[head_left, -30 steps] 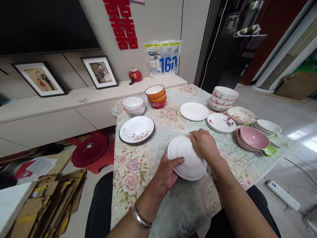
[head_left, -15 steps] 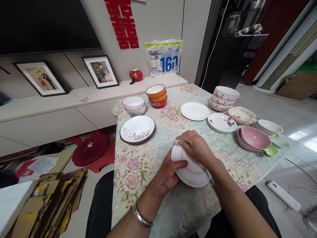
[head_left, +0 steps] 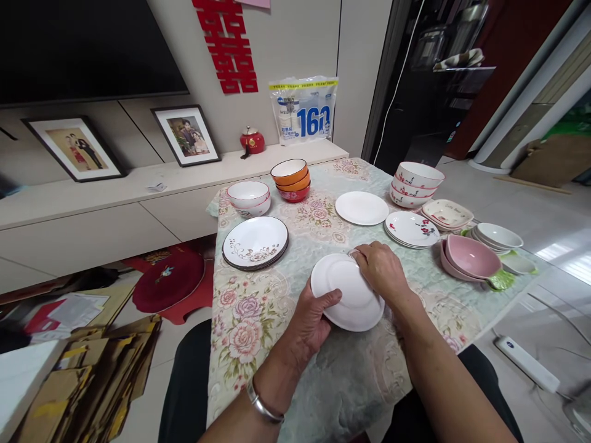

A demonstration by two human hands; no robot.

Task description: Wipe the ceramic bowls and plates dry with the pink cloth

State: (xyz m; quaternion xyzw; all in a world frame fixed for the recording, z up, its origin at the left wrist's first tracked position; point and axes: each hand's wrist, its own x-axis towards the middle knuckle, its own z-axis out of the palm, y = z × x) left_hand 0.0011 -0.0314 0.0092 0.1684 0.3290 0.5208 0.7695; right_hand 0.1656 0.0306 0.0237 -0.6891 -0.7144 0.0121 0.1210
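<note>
A plain white plate (head_left: pixel 355 301) is tilted above the near part of the table. My left hand (head_left: pixel 314 314) grips its left side, thumb lying across the face and fingers underneath. At the upper right rim my right hand (head_left: pixel 381 271) is closed, fingers curled over the edge. A small bit of thin white cloth or tissue (head_left: pixel 354 253) shows by its fingertips, mostly hidden. Beyond lies another white plate (head_left: pixel 362 208). Brown-rimmed floral plates (head_left: pixel 256 242) are stacked to the left, and plates with red flowers (head_left: pixel 412 229) to the right.
Around the floral-covered table (head_left: pixel 249 326) stand orange bowls (head_left: pixel 290 178) on a red one, white bowls (head_left: pixel 249 195), stacked red-rimmed bowls (head_left: pixel 415 184), squarish dishes (head_left: pixel 447 213), pink bowls (head_left: pixel 473 255) and small pale bowls (head_left: pixel 498 235). A low cabinet (head_left: pixel 92 206) runs along the wall.
My right hand has shifted right along the plate's upper rim, uncovering more of its face. The plate has tipped and moved slightly up and left, still in my left hand.
</note>
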